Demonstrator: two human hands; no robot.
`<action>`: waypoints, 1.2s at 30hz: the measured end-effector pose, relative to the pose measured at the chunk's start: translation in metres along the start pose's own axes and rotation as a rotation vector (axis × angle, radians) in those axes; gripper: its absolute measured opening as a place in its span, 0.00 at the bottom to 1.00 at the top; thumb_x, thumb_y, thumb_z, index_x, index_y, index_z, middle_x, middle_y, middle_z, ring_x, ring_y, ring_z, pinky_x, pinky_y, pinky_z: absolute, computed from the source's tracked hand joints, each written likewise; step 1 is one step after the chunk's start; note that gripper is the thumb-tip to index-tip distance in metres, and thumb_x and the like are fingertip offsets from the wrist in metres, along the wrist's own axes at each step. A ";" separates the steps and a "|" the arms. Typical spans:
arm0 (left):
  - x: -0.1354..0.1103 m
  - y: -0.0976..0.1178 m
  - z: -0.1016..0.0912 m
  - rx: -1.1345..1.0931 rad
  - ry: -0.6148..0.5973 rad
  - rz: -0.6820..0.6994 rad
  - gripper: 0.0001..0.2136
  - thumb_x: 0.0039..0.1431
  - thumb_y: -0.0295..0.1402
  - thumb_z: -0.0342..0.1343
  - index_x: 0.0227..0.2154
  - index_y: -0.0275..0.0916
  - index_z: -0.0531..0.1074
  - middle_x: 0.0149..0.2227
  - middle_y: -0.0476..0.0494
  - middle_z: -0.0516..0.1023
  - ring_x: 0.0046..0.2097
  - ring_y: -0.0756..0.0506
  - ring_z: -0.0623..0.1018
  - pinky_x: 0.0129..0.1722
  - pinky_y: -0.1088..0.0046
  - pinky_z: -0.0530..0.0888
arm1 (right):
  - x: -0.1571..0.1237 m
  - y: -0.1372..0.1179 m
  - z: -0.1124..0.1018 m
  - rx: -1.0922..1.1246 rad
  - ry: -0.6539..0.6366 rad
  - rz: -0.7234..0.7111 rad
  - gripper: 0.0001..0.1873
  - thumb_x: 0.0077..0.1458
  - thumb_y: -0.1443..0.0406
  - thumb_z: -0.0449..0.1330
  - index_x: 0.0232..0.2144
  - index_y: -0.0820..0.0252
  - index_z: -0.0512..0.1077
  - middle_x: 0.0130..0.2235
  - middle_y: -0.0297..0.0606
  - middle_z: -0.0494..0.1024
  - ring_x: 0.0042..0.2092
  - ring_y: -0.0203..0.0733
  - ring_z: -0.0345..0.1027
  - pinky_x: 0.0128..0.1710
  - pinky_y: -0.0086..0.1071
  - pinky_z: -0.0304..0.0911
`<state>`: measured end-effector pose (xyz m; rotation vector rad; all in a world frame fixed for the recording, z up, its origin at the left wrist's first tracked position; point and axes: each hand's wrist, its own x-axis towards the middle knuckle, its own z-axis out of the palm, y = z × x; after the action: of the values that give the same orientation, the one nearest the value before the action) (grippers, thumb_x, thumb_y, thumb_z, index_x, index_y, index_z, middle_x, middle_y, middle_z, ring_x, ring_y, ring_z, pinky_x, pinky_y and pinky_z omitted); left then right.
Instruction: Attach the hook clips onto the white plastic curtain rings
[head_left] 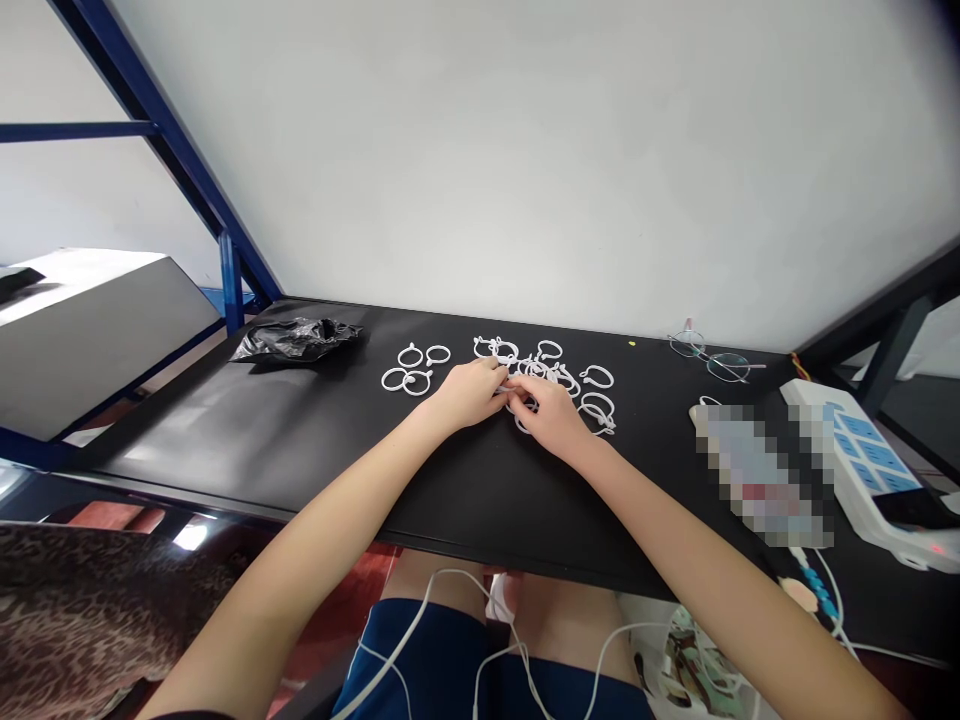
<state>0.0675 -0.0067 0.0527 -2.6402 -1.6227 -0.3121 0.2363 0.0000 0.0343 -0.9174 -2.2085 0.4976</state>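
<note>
- You have bare table (285, 440) at your left front.
- A black bag (296, 340) sits at the back left.
- The white rings (596, 378) crowd the middle.
- Glasses (712, 358) and a power strip (862, 450) block your right.

Left hand (471, 392) and right hand (551, 413) meeting over white plastic rings (596, 378), black table (300, 440), eyeglasses (712, 357), power strip (862, 450)

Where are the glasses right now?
In the head view, the glasses lie on the far right of the black table, by the wall, right of the white rings and behind the power strip.

rings (555, 376) partly under right hand (551, 418), pixelated patch (765, 480)
</note>
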 end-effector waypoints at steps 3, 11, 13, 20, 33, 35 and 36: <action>0.000 0.001 -0.001 0.005 -0.005 -0.005 0.09 0.63 0.36 0.47 0.35 0.37 0.69 0.39 0.42 0.72 0.42 0.44 0.75 0.36 0.72 0.71 | 0.000 0.000 0.000 0.001 0.002 -0.005 0.10 0.55 0.71 0.53 0.37 0.56 0.73 0.30 0.34 0.78 0.33 0.40 0.71 0.38 0.35 0.65; 0.000 0.001 0.000 0.009 -0.008 -0.012 0.09 0.63 0.36 0.47 0.35 0.37 0.69 0.39 0.42 0.72 0.42 0.44 0.75 0.35 0.72 0.72 | 0.000 -0.001 -0.001 0.001 -0.012 -0.001 0.10 0.55 0.71 0.53 0.37 0.58 0.73 0.31 0.35 0.78 0.33 0.40 0.71 0.38 0.35 0.65; 0.000 0.002 -0.001 0.007 -0.007 -0.013 0.09 0.63 0.36 0.47 0.35 0.37 0.69 0.39 0.42 0.73 0.42 0.44 0.75 0.35 0.72 0.72 | 0.000 -0.002 -0.001 -0.003 -0.012 0.003 0.10 0.55 0.71 0.53 0.37 0.58 0.73 0.31 0.35 0.77 0.33 0.40 0.71 0.38 0.35 0.65; -0.001 0.003 -0.001 -0.002 -0.011 -0.023 0.09 0.63 0.36 0.48 0.35 0.37 0.68 0.40 0.41 0.73 0.43 0.44 0.75 0.37 0.72 0.72 | -0.001 -0.002 -0.001 -0.009 -0.017 0.016 0.10 0.55 0.70 0.53 0.37 0.58 0.73 0.31 0.35 0.78 0.34 0.41 0.71 0.38 0.35 0.65; -0.001 0.004 -0.002 -0.005 -0.019 -0.022 0.08 0.63 0.35 0.47 0.36 0.37 0.68 0.40 0.41 0.73 0.44 0.44 0.74 0.38 0.71 0.73 | -0.001 -0.003 -0.003 -0.008 -0.024 0.009 0.11 0.56 0.71 0.53 0.38 0.57 0.73 0.31 0.35 0.77 0.34 0.40 0.71 0.38 0.34 0.64; -0.001 0.004 -0.002 -0.004 -0.021 -0.024 0.08 0.63 0.35 0.47 0.36 0.37 0.68 0.40 0.41 0.73 0.44 0.44 0.74 0.38 0.71 0.73 | 0.000 -0.003 -0.003 -0.011 -0.028 0.012 0.10 0.56 0.71 0.53 0.38 0.57 0.73 0.31 0.35 0.77 0.34 0.40 0.71 0.38 0.34 0.64; -0.001 0.004 -0.003 -0.003 -0.022 -0.026 0.08 0.63 0.35 0.47 0.36 0.37 0.68 0.40 0.41 0.73 0.44 0.44 0.74 0.38 0.71 0.72 | 0.000 -0.003 -0.003 -0.013 -0.029 0.013 0.10 0.56 0.71 0.53 0.37 0.58 0.73 0.31 0.35 0.77 0.34 0.40 0.71 0.38 0.35 0.64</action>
<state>0.0705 -0.0097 0.0554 -2.6365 -1.6651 -0.2870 0.2371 -0.0022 0.0376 -0.9368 -2.2356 0.5064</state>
